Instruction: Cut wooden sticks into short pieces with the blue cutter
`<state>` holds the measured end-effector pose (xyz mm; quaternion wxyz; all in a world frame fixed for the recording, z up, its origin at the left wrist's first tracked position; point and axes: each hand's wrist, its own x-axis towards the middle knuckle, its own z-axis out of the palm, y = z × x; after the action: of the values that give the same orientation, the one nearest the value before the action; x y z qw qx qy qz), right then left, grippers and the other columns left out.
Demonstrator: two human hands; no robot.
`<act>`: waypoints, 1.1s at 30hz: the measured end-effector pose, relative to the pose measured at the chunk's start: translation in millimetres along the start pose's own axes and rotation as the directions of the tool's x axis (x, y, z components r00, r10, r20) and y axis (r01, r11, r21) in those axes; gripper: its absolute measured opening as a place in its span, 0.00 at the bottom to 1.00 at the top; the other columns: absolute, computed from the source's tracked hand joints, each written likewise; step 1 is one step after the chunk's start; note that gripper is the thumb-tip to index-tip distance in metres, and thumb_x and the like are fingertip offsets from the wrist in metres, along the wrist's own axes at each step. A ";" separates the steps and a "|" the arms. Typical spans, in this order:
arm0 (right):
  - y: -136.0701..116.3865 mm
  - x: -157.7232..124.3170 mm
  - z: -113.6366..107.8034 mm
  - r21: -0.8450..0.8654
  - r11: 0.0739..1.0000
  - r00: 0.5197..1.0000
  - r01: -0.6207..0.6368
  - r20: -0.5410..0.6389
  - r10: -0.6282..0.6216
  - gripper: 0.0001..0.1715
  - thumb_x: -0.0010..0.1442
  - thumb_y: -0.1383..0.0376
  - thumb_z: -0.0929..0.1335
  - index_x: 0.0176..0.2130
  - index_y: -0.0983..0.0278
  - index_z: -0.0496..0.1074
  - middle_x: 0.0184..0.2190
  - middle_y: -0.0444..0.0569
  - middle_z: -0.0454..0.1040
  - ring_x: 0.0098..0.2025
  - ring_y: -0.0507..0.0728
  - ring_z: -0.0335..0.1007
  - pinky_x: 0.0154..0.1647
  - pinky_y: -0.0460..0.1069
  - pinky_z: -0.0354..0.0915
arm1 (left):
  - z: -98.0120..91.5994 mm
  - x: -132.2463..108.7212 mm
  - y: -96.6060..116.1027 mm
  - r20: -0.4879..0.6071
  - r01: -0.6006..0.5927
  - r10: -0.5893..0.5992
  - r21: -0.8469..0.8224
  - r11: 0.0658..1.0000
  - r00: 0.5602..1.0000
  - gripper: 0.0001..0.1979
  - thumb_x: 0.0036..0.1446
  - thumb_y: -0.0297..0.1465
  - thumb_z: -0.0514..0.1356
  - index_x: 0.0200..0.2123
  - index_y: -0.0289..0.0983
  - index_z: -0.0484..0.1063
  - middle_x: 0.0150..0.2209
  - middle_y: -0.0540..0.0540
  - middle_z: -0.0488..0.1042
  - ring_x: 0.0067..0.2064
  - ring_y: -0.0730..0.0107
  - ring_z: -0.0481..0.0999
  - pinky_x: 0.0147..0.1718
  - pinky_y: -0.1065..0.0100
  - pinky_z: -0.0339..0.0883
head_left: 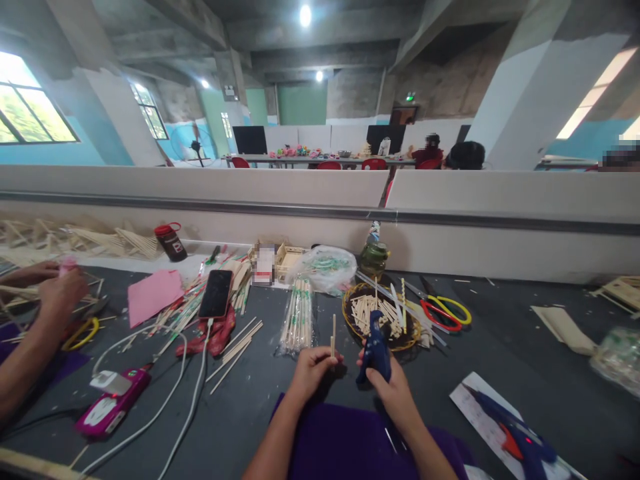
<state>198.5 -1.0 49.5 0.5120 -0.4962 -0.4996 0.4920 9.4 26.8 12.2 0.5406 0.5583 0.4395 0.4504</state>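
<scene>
My left hand [311, 370] pinches a short wooden stick [333, 333] and holds it upright above the dark table. My right hand [389, 383] grips a blue glue gun [376, 347], its nozzle tilted up toward the stick. Both hands hover over a purple cloth [340, 443] at the near edge. Just behind them sits a round wicker basket [350, 320] filled with several cut sticks, and a clear bag of long sticks [297, 317] lies to its left.
Scissors with red and yellow handles [443, 310] lie right of the basket. A second blue glue gun [515, 437] rests on paper at the right. A phone [216, 293], white cables, a pink power bank [107, 407] and a pink sheet [153, 293] lie left. Another person's hands [57, 290] work at far left.
</scene>
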 end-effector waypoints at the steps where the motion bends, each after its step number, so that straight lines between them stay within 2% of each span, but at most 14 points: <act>1: 6.1 -1.0 2.3 -0.020 1.000 1.000 0.012 -0.012 -0.012 0.23 0.52 0.60 0.68 0.47 0.65 0.66 0.37 0.51 0.74 0.37 0.59 0.73 0.42 0.54 0.68 | 0.4 -0.2 -0.9 -0.007 -0.010 0.010 0.002 1.000 1.000 0.14 0.52 0.38 0.62 0.31 0.32 0.79 0.30 0.42 0.78 0.32 0.65 0.75 0.34 0.68 0.66; 5: 23.2 -1.8 8.0 -0.074 0.996 0.999 0.052 0.017 -0.051 0.22 0.55 0.60 0.67 0.48 0.65 0.65 0.36 0.50 0.72 0.36 0.57 0.71 0.41 0.52 0.67 | 1.7 -1.1 3.3 -0.026 -0.076 0.078 0.054 0.996 0.997 0.13 0.53 0.38 0.61 0.29 0.33 0.78 0.27 0.44 0.77 0.30 0.67 0.73 0.31 0.70 0.64; 10: 24.0 0.7 6.9 -0.112 0.988 0.989 0.103 0.115 -0.090 0.18 0.58 0.62 0.65 0.48 0.64 0.65 0.39 0.51 0.72 0.37 0.56 0.71 0.44 0.53 0.65 | 6.7 -1.4 5.8 -0.039 -0.125 0.131 0.136 0.983 0.991 0.11 0.53 0.36 0.61 0.28 0.34 0.77 0.27 0.46 0.76 0.31 0.68 0.73 0.33 0.71 0.63; 14: 7.0 7.2 4.3 -0.107 0.989 0.994 0.099 0.062 -0.093 0.17 0.56 0.61 0.67 0.45 0.64 0.66 0.36 0.49 0.72 0.35 0.56 0.69 0.41 0.52 0.66 | 12.3 1.5 6.8 -0.049 -0.111 0.120 0.161 0.981 0.992 0.10 0.53 0.35 0.60 0.26 0.34 0.76 0.24 0.48 0.74 0.28 0.70 0.70 0.30 0.72 0.60; 17: -16.0 20.1 3.4 -0.037 0.992 0.992 0.123 0.043 -0.122 0.16 0.55 0.61 0.68 0.44 0.64 0.68 0.35 0.49 0.72 0.34 0.56 0.69 0.41 0.52 0.66 | 19.3 12.0 18.6 -0.126 -0.076 0.087 0.090 0.993 0.988 0.10 0.53 0.34 0.60 0.26 0.34 0.76 0.24 0.49 0.74 0.27 0.71 0.69 0.28 0.73 0.60; 20: -37.8 39.4 5.4 0.112 0.981 0.986 0.161 0.031 -0.165 0.18 0.55 0.61 0.69 0.45 0.63 0.68 0.36 0.48 0.72 0.35 0.56 0.69 0.43 0.54 0.66 | 30.6 33.4 41.0 -0.204 -0.127 0.128 0.019 0.992 0.970 0.09 0.53 0.35 0.61 0.28 0.34 0.76 0.26 0.48 0.75 0.30 0.69 0.71 0.31 0.72 0.62; 24: -48.4 63.2 9.2 0.246 0.947 0.977 0.205 0.001 -0.212 0.23 0.54 0.63 0.70 0.49 0.61 0.66 0.36 0.46 0.73 0.37 0.56 0.70 0.47 0.55 0.66 | 45.3 65.2 60.2 -0.203 -0.187 0.152 -0.166 0.968 0.967 0.10 0.52 0.36 0.62 0.30 0.34 0.76 0.26 0.48 0.76 0.29 0.69 0.72 0.33 0.71 0.64; 28: -40.9 72.8 7.4 0.275 0.941 0.979 0.198 -0.010 -0.203 0.21 0.54 0.62 0.69 0.48 0.62 0.67 0.36 0.47 0.73 0.38 0.56 0.70 0.47 0.54 0.65 | 45.4 74.1 44.4 -0.196 -0.173 0.130 -0.218 0.961 0.972 0.12 0.52 0.37 0.62 0.31 0.33 0.76 0.28 0.46 0.77 0.31 0.67 0.74 0.36 0.68 0.65; 31: -32.7 76.1 2.3 0.300 0.945 0.987 0.133 0.043 -0.153 0.19 0.55 0.61 0.69 0.47 0.62 0.68 0.34 0.46 0.72 0.34 0.55 0.69 0.41 0.53 0.67 | 36.4 70.3 25.4 -0.213 -0.122 0.080 -0.187 0.975 0.974 0.12 0.51 0.37 0.63 0.28 0.32 0.76 0.27 0.45 0.77 0.29 0.68 0.73 0.33 0.69 0.65; 33: -30.1 78.9 -1.8 0.321 0.940 0.989 0.112 0.051 -0.136 0.19 0.55 0.60 0.69 0.46 0.62 0.69 0.34 0.47 0.72 0.33 0.55 0.69 0.40 0.53 0.67 | 30.3 68.8 18.9 -0.233 -0.104 0.059 -0.187 0.977 0.971 0.11 0.52 0.37 0.63 0.31 0.33 0.76 0.27 0.46 0.77 0.30 0.68 0.74 0.33 0.69 0.65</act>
<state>201.8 77.2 81.5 0.5967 -0.3570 -0.4624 0.5501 53.4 87.2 32.8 0.5208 0.4646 0.4277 0.5744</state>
